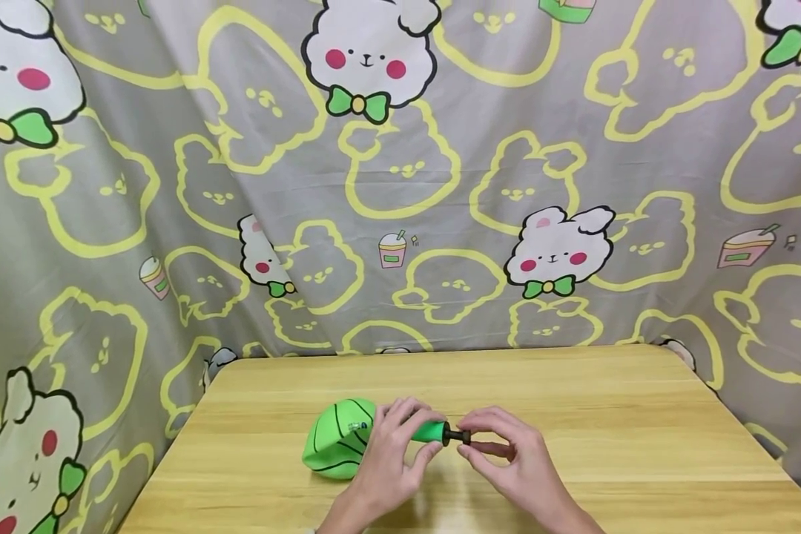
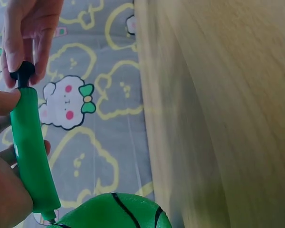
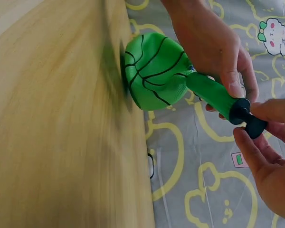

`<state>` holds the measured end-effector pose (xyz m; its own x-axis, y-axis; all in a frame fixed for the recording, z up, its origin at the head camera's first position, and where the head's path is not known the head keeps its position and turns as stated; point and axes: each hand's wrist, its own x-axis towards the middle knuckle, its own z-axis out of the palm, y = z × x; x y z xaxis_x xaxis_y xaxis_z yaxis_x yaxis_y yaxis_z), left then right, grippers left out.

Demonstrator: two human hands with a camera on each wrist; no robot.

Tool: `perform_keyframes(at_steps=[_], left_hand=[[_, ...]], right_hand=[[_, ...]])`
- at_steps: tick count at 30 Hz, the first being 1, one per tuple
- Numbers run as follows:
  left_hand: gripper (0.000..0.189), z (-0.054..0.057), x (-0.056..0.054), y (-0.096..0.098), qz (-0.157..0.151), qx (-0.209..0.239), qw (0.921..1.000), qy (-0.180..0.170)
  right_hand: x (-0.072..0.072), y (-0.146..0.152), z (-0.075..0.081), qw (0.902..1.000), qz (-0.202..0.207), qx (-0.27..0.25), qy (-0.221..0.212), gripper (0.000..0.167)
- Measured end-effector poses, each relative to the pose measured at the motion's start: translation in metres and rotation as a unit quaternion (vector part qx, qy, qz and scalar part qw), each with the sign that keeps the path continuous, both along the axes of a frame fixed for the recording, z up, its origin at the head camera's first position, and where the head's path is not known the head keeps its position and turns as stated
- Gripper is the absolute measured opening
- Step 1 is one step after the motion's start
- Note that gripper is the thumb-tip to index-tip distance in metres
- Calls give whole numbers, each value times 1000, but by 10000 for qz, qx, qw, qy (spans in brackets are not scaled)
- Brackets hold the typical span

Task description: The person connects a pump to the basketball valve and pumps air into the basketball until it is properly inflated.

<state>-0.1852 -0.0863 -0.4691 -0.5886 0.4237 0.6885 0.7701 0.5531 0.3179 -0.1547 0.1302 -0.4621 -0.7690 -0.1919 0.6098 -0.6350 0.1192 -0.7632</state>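
A green ball with black lines [image 1: 337, 439], dented and partly deflated, rests on the wooden table. Joined to it is a green hand pump [image 2: 31, 147], its thin metal tip meeting the ball in the left wrist view. My left hand [image 1: 392, 461] grips the pump's green barrel. With thumb and fingers my right hand [image 1: 512, 454] pinches the black pump handle [image 3: 255, 127] at the barrel's other end. Only a short length of black rod shows between handle and barrel. In the head view, the left hand hides part of the barrel and the ball's right side.
The light wooden table [image 1: 641, 415] extends to both sides and behind the hands. A grey curtain [image 1: 440, 185] printed with white bunnies and yellow outlines hangs along the table's back and sides.
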Motion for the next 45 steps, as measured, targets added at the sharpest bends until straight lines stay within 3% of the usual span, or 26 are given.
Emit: perform_keyframes(at_steps=[5, 13, 20, 26, 34, 41, 45], left_hand=[[22, -1, 0, -1, 49, -105, 9999, 75], [23, 5, -3, -10, 275, 31, 9987, -417], [23, 8, -8, -20, 391, 194, 9988, -234], [24, 7, -11, -27, 410, 364, 9985, 91], [22, 8, -13, -25, 390, 536, 9977, 170], [23, 7, -11, -20, 284, 562, 9980, -45], [24, 4, -10, -16, 349, 418, 9985, 57]], right_hand=[[1, 3, 4, 9997, 211, 49, -120, 28], [-3, 16, 14, 9991, 314, -25, -300, 26], [-6, 30, 24, 9995, 48, 80, -299, 26], [-8, 42, 28, 9992, 87, 161, -353, 28], [-6, 52, 34, 9993, 86, 91, -358, 31], [-9, 51, 28, 9997, 139, -188, 15, 34], [-10, 43, 21, 9996, 156, -249, 61, 33]])
